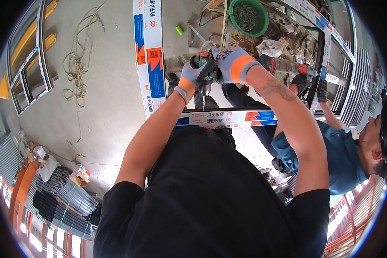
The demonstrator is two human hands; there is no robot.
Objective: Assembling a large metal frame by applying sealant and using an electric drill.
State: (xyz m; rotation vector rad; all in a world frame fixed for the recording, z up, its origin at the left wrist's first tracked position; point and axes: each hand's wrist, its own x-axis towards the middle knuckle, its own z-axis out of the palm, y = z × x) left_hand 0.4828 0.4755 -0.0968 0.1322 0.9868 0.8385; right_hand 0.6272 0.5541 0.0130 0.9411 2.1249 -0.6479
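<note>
A green, red and black cordless drill (pixel 205 74) is between my gloved hands, its chuck and long bit directed at the near rail of a window frame (pixel 228 117). My left hand (pixel 191 77), in a grey and orange glove, closes around the drill's left side. From the right, my right hand (pixel 231 63) wraps the drill, its fingers partly hidden behind the tool. The bit's tip is close to the rail's inner edge; I cannot tell whether it touches. Printed protective film in white, blue and orange covers the rail.
A green bowl of screws (pixel 248 18) stands beyond my right hand. At right, a co-worker in a teal shirt (pixel 331 150) has gloved hands near another red drill (pixel 306 69). Tangled cable (pixel 76 71) lies on the floor at left, with stacked profiles (pixel 69 200) lower left.
</note>
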